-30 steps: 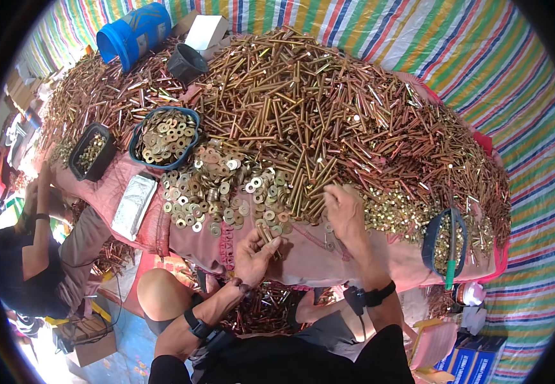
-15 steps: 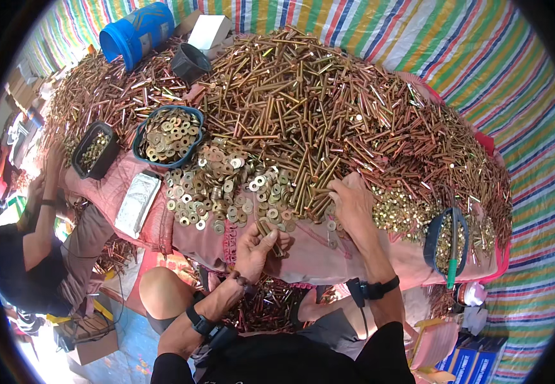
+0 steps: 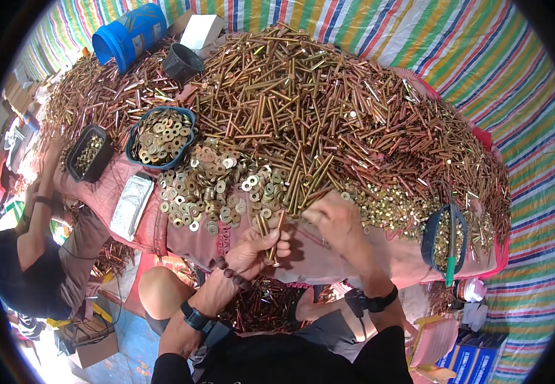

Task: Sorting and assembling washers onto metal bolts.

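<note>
A makeshift workshop; bolts heaped across pink cloth; loose piles of washers and nuts; striped sheeting for a wall; another person close by.

Your bare left hand, to the right of the blue plastic tub of flat round metal washers and nearer you, grips long coppery metal bolts; farther right of that tub, your bare right hand curls its fingers.

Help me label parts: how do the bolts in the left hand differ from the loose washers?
The bolts are long and slim; the washers are flat rings. The bolts are gripped in the left hand; the washers lie in a loose heap. Both look metallic.
</note>
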Tool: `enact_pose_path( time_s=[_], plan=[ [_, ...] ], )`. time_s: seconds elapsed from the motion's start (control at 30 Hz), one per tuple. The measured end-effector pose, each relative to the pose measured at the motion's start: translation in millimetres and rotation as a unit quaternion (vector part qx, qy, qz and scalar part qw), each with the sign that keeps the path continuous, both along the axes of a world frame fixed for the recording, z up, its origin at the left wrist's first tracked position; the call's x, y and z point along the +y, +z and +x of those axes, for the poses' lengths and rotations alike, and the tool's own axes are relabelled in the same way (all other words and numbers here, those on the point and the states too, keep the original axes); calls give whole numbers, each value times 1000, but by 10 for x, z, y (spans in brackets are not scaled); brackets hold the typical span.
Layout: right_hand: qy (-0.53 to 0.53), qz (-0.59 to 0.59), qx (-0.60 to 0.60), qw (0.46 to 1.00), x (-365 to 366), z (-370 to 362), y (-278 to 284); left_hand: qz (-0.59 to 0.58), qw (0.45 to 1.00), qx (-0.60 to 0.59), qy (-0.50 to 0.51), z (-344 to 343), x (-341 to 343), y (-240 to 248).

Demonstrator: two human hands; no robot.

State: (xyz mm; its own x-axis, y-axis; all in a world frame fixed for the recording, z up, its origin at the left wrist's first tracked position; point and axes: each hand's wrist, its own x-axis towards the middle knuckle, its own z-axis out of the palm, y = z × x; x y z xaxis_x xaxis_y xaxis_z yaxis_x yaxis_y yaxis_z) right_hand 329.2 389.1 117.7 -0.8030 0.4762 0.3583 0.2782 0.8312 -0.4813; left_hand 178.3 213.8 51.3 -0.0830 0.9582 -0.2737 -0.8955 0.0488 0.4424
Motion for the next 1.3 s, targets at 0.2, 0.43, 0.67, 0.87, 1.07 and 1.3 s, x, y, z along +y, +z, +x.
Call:
enact_pose_path(
  time_s=[0.2, 0.43, 0.67, 0.87, 1.07, 1.3],
  plan=[
    [-158, -70, -180, 968, 270, -17, -295, -13, 992, 24, 126, -12, 17, -78],
    [-137, -137, -198, 961, 282, -78, -284, -29, 991, 44, 121, 8, -17, -114],
    [-121, -203, -198, 951, 216, 32, -189, -43, 991, 46, 118, 4, -16, -95],
    [-154, -165, -180, 957, 254, -102, -323, -66, 989, 68, 117, 26, 35, -80],
    [-140, -212, -189, 949, 287, 31, -307, -63, 988, 72, 121, -9, 46, -144],
    [-144, -200, -152, 957, 209, -130, -297, -72, 988, 76, 116, 30, 114, -99]
  ],
)
